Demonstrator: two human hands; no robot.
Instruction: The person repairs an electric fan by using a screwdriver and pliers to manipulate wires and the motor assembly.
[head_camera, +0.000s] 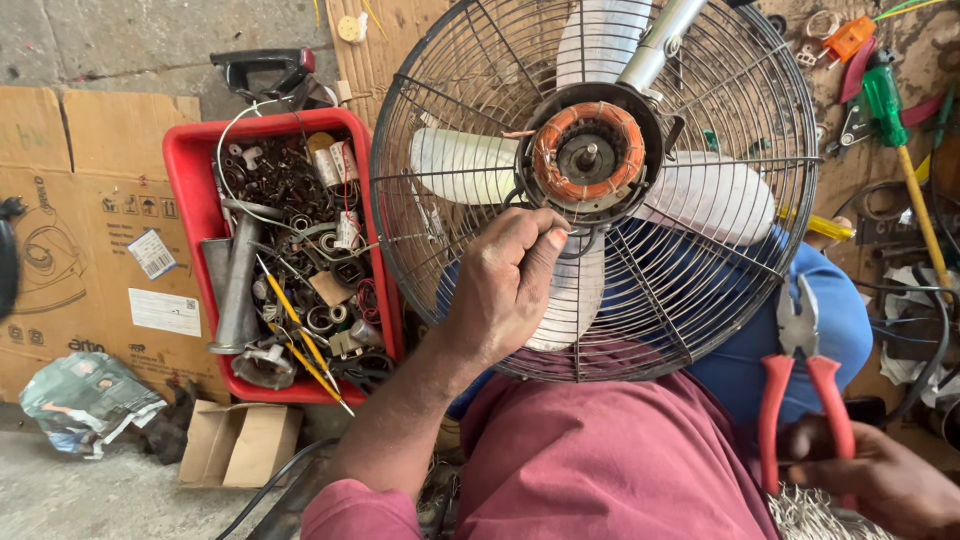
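1. Fan guard (690, 290): I am seeing it lying across the lap, its motor (588, 152) shaft pointing up at me.
2. Left hand (505, 285): I am pinching its fingers closed on the wire guard just below the motor, nearer than the other hand.
3. Right hand (880, 478): I am gripping red-handled pliers (800, 385), well apart, jaws pointing toward the fan.

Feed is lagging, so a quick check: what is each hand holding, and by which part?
Right hand holds the pliers by their red handles. Left hand pinches at the fan's wire guard below the motor; what it grips cannot be told.
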